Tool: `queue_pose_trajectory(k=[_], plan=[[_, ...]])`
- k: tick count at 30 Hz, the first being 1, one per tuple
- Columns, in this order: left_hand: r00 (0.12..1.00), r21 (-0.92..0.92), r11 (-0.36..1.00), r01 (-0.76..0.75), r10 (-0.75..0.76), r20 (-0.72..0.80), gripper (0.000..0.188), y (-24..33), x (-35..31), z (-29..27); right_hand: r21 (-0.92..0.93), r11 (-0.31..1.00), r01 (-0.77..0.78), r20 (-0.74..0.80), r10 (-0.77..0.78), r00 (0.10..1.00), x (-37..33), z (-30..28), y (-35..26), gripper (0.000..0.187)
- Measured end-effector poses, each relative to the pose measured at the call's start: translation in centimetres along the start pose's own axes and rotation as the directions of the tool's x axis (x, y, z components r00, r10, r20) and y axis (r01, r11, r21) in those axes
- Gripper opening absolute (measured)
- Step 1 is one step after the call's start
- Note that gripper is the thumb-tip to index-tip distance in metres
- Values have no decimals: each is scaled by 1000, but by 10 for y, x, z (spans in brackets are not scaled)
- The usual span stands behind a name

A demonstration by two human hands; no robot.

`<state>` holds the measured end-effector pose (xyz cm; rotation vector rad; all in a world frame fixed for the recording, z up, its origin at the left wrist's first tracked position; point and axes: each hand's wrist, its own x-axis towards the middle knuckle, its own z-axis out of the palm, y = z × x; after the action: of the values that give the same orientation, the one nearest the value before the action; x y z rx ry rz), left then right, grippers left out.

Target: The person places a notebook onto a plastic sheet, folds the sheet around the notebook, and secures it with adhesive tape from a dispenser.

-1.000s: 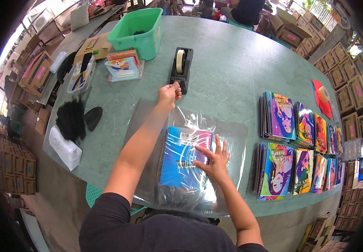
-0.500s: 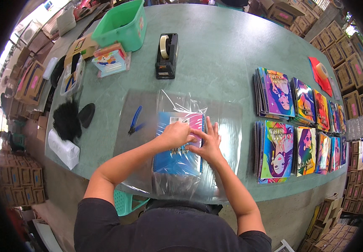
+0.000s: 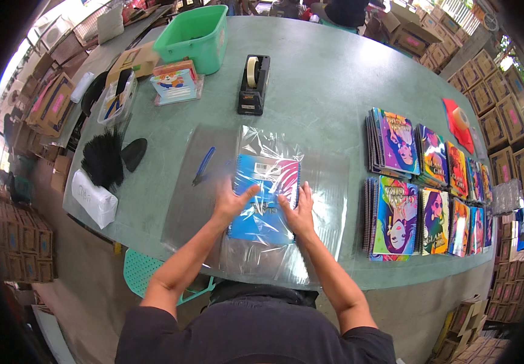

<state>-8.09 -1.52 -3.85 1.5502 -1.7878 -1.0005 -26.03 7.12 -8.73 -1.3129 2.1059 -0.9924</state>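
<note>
A spiral notebook point(image 3: 263, 225) with a blue and pink cover lies under clear plastic film point(image 3: 256, 259) on a translucent mat point(image 3: 196, 212). At its left edge is my left hand point(image 3: 233, 201), thumb stretched over the cover and fingers apart, partly blurred. My right hand point(image 3: 299, 212) rests along the spiral edge with its fingers spread and thumb on the cover. Left of the notebook, blue-handled pliers point(image 3: 203, 166) lie on the mat. Both hands touch the wrapped notebook without visibly gripping it.
Beyond the mat stands a black tape dispenser point(image 3: 253, 85). Stacks of colourful notebooks point(image 3: 398, 215) fill the right side. A green bin point(image 3: 192, 39), a clear box of tools point(image 3: 118, 98), a black brush point(image 3: 103, 159) and a white packet point(image 3: 94, 199) are on the left.
My hands have moved apart from the notebook's upper middle to its two sides. My left hand has let the film go and shifted left, uncovering the label and cover.
</note>
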Motion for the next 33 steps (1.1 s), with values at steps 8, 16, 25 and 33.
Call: queue_pose_trajectory(k=[8, 16, 25, 33], plan=[[891, -674, 697, -244, 436, 129, 118, 52, -13, -67, 745, 652, 137, 73, -284, 956, -4, -106, -94, 102], [614, -586, 810, 9, 458, 643, 108, 50, 13, -73, 643, 753, 141, 300, -416, 858, 3, -123, -65, 91], [245, 278, 122, -953, 850, 466, 81, 140, -74, -133, -341, 538, 771, 254, -736, 627, -37, -214, -159, 35], [180, 58, 189, -980, 732, 658, 67, 164, -56, -122, 296, 769, 567, -318, -480, 818, -42, -191, -86, 59]])
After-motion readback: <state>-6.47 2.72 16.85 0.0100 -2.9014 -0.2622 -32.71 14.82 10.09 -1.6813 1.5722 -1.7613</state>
